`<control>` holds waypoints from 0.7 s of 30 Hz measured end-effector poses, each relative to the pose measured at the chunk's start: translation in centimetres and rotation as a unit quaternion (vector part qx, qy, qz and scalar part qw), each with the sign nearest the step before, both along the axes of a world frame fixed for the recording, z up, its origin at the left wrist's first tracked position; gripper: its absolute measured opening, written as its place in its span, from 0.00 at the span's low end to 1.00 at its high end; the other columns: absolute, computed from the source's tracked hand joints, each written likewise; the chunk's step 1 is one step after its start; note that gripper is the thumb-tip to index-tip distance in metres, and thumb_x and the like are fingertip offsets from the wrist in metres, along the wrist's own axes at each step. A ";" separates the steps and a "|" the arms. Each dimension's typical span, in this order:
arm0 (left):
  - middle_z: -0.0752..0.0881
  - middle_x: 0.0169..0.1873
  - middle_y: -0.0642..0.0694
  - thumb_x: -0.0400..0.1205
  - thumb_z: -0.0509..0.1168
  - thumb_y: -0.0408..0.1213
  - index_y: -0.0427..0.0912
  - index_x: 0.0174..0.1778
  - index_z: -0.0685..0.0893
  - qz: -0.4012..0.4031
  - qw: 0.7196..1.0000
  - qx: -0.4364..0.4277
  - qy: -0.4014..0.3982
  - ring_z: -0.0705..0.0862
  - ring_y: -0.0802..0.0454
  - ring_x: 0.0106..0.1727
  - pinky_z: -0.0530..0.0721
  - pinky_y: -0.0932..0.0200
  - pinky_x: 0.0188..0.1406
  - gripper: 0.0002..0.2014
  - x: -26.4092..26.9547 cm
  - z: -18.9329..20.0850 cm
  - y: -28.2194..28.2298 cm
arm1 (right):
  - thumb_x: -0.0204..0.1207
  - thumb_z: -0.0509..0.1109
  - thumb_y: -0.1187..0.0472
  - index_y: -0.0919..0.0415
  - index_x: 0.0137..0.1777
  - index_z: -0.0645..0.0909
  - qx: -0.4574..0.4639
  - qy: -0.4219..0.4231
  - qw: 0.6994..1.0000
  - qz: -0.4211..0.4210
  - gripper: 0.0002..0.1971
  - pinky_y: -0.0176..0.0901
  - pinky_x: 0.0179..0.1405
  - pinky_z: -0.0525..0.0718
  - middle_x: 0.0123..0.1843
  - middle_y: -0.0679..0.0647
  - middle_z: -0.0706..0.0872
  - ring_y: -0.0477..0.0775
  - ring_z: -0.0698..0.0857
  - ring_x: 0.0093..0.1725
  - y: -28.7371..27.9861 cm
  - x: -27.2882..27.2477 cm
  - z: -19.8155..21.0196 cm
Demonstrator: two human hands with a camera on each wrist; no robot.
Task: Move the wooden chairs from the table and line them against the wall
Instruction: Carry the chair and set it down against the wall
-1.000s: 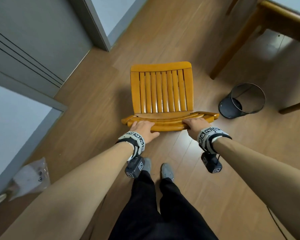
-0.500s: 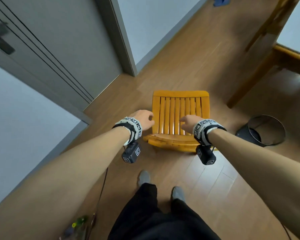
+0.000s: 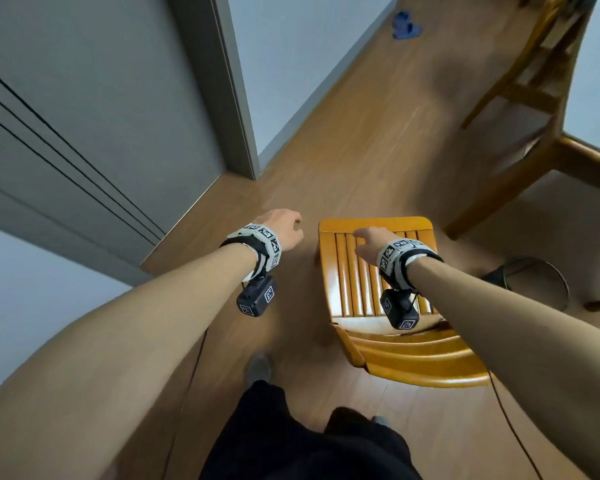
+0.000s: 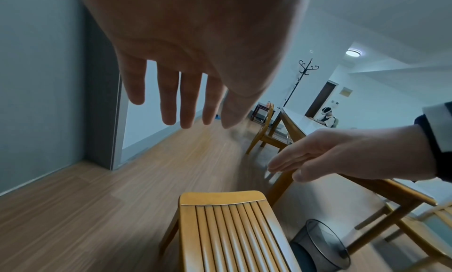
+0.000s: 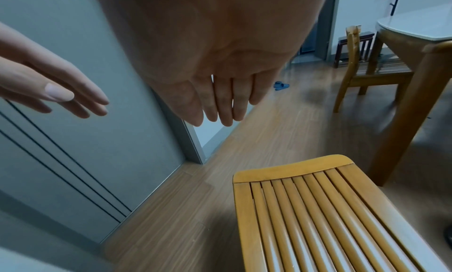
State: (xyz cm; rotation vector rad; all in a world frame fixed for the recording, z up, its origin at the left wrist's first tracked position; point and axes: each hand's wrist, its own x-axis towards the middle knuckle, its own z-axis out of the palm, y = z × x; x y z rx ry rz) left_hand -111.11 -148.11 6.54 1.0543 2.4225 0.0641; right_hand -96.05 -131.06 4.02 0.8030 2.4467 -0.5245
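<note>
standing free on the wood floor (image 3: 378, 140) just off the grey wall (image 3: 101, 98), the slatted wooden chair (image 3: 371, 271), released by both grips: left hand (image 3: 284, 226) and right hand (image 3: 371, 242) spread with fingers straight, holding nothing, raised above the seat. judged between chairs now, one set down. next calls for turning to the second wooden chair (image 3: 534, 74) tucked at the bench (image 3: 586, 157) and grasping its backrest.
</note>
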 end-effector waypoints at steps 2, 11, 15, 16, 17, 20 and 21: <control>0.79 0.73 0.48 0.85 0.60 0.48 0.52 0.75 0.77 -0.021 1.000 -0.007 0.000 0.79 0.44 0.71 0.77 0.52 0.62 0.22 -3.1 0.4 -0.1 | 0.83 0.63 0.59 0.51 0.83 0.70 0.005 -0.011 1.000 -0.009 0.28 0.49 0.63 0.82 0.76 0.59 0.80 0.62 0.82 0.70 -0.5 -2.6 0.5; 0.81 0.70 0.47 0.85 0.59 0.47 0.50 0.75 0.78 -0.118 0.993 0.012 0.018 0.80 0.44 0.68 0.77 0.52 0.60 0.21 -16.0 1.9 8.6 | 0.82 0.63 0.58 0.52 0.81 0.72 0.012 -0.016 0.996 -0.090 0.26 0.50 0.68 0.79 0.76 0.57 0.80 0.61 0.80 0.72 5.6 -11.9 1.5; 0.82 0.70 0.47 0.84 0.59 0.48 0.49 0.75 0.78 -0.152 0.988 0.013 0.018 0.82 0.45 0.65 0.80 0.53 0.57 0.22 -21.8 1.7 16.1 | 0.83 0.64 0.58 0.52 0.81 0.73 0.015 -0.017 0.991 -0.131 0.25 0.49 0.65 0.80 0.74 0.59 0.81 0.62 0.82 0.70 12.3 -16.3 0.9; 0.82 0.69 0.47 0.84 0.59 0.48 0.49 0.75 0.77 -0.158 0.987 0.015 0.020 0.82 0.45 0.64 0.81 0.52 0.56 0.23 -23.4 1.8 18.3 | 0.82 0.64 0.58 0.52 0.81 0.73 0.013 -0.012 0.989 -0.144 0.26 0.49 0.65 0.80 0.75 0.59 0.81 0.62 0.82 0.70 14.4 -17.7 0.7; 0.83 0.69 0.48 0.84 0.59 0.47 0.49 0.76 0.77 -0.163 0.986 0.017 0.021 0.83 0.46 0.64 0.82 0.52 0.56 0.23 -25.1 1.7 20.5 | 0.82 0.64 0.58 0.52 0.81 0.73 0.012 -0.008 0.988 -0.157 0.26 0.49 0.64 0.80 0.75 0.59 0.81 0.62 0.82 0.69 16.5 -19.1 0.5; 0.83 0.69 0.49 0.84 0.59 0.47 0.49 0.76 0.76 -0.178 0.984 0.012 0.017 0.84 0.47 0.63 0.84 0.51 0.56 0.23 -30.0 2.2 26.9 | 0.81 0.63 0.59 0.51 0.81 0.74 0.008 -0.009 0.980 -0.199 0.27 0.48 0.62 0.80 0.74 0.60 0.81 0.63 0.82 0.69 22.8 -23.6 0.5; 0.83 0.69 0.49 0.84 0.59 0.47 0.50 0.76 0.76 -0.190 0.982 0.005 0.019 0.84 0.48 0.63 0.84 0.51 0.55 0.23 -31.4 2.7 29.1 | 0.81 0.63 0.59 0.52 0.81 0.74 0.004 -0.010 0.977 -0.214 0.26 0.47 0.62 0.80 0.74 0.60 0.81 0.63 0.81 0.70 24.5 -24.9 0.8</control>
